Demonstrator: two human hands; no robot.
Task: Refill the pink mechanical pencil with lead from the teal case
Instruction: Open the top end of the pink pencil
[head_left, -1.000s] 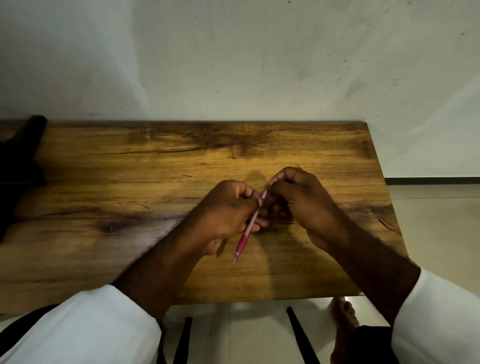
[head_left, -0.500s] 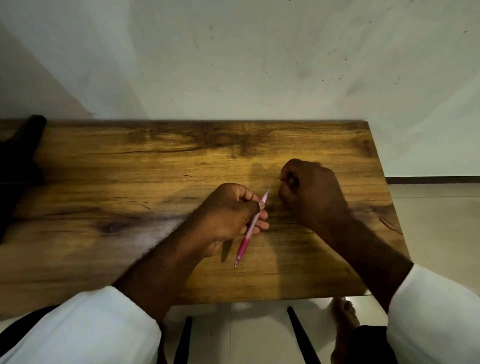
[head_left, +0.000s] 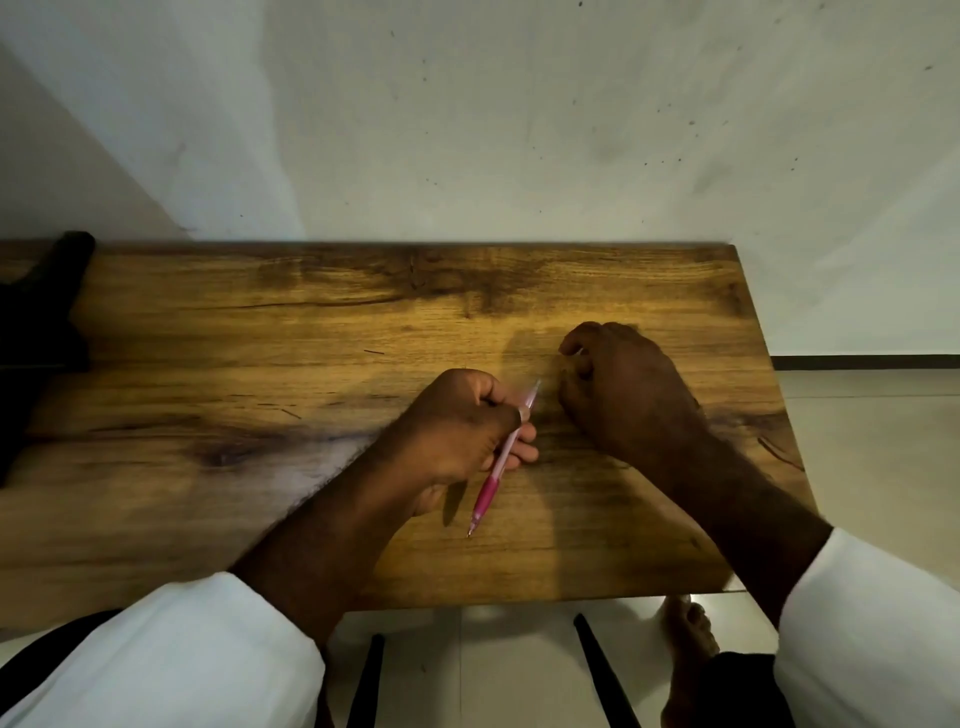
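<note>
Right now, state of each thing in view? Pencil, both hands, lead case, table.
pink mechanical pencil: gripped, tilted, tip down near the table; whether its cap is on cannot be told.
left hand: grips the pencil mid-barrel.
right hand: on the table beside the pencil's top end, fingers curled; contents hidden.
teal case: not in view.
wooden table: bears both hands.

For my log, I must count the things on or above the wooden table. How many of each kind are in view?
Hands: 2 (left hand, right hand)
Pink mechanical pencil: 1
Dark object at left end of the table: 1
Teal case: 0 in view
Total: 4
</note>
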